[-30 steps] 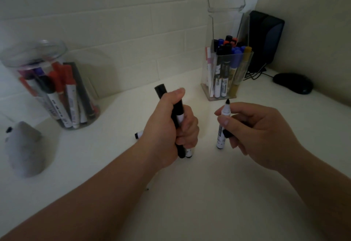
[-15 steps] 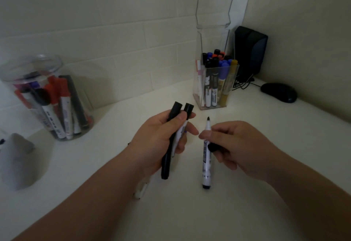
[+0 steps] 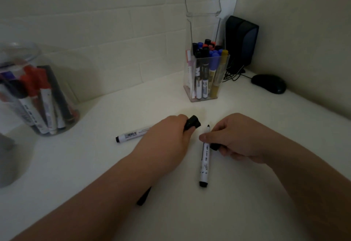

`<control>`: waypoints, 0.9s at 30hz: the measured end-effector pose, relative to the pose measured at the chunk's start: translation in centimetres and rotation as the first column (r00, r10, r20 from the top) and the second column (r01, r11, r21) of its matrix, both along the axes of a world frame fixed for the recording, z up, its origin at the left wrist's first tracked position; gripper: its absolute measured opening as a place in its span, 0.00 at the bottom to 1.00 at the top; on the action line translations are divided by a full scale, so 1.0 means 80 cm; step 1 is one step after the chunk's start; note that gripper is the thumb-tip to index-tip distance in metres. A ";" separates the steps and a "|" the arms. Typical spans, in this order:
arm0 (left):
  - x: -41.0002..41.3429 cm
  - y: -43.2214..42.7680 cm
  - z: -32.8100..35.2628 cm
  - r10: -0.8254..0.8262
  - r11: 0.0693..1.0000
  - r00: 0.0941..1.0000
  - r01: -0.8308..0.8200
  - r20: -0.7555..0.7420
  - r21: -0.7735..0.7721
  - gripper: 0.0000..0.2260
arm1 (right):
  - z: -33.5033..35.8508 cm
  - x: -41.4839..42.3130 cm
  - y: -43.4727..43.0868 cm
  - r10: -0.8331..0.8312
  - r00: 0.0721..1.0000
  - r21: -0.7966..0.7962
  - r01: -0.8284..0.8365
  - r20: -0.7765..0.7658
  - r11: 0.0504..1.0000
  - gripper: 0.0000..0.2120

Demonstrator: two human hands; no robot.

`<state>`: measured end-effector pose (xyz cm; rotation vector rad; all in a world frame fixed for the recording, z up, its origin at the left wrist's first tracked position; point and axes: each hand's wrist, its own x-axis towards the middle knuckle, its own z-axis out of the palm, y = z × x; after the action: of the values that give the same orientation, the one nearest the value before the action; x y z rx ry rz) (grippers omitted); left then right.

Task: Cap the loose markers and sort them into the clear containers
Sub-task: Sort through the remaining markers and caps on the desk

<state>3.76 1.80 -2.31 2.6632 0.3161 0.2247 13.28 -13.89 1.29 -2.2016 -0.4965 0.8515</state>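
Uncapped marker [image 3: 204, 163]: white barrel, bare black tip pointing away from me. I cannot tell whether its black tail end rests on the surface [image 3: 247, 212] or sits just above it.
Right grip [image 3: 241, 140]: thumb and forefinger pinch the uncapped marker just below its tip, and the barrel runs out of the grip toward me.
Black cap [image 3: 215, 146]: tucked under the right grip's curled lower fingers beside the barrel, mostly hidden.
Left grip [image 3: 167, 140]: fingers curled round a black marker end [image 3: 192, 123], which juts toward the bare tip, near it but apart.
White-barrelled marker [image 3: 131, 134]: lies on the surface. Its right end is hidden under the left grip, so I cannot tell whether it joins the black marker end.
Black piece [image 3: 143, 197]: shows from beneath the left forearm, the rest covered.
Square clear container [image 3: 207, 92]: behind both grips, packed with upright capped markers.
Round clear jar [image 3: 38, 98]: far left, blurred and cut off at the edge, holding red and black markers.
Grey shape [image 3: 7, 165]: cut off at the left edge, unidentifiable.
Speaker [image 3: 241, 41] and mouse [image 3: 268, 83]: in the back right corner.
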 end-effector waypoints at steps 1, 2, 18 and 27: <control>0.003 -0.002 -0.003 -0.006 0.999 1.000 0.006 -0.005 0.039 0.11 | -0.001 -0.001 0.001 0.002 0.999 -0.025 -0.001 0.035 1.000 0.17; 0.006 -0.004 -0.006 -0.010 0.997 1.000 0.012 -0.015 0.073 0.10 | -0.002 -0.001 0.002 0.004 0.998 -0.047 -0.001 0.067 0.999 0.16; -0.013 0.024 0.022 0.101 0.994 0.994 -0.103 0.045 0.036 0.17 | 0.003 0.026 -0.021 0.102 0.993 0.015 -0.101 -0.057 0.995 0.14; -0.035 0.061 0.031 0.128 0.966 0.956 -0.060 -0.265 0.250 0.12 | 0.001 0.028 -0.024 0.170 0.984 0.008 -0.170 -0.049 0.985 0.12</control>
<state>0.92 6.67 0.16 2.9248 0.5377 -0.0946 15.49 -15.83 1.39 -2.1514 -0.6690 0.9914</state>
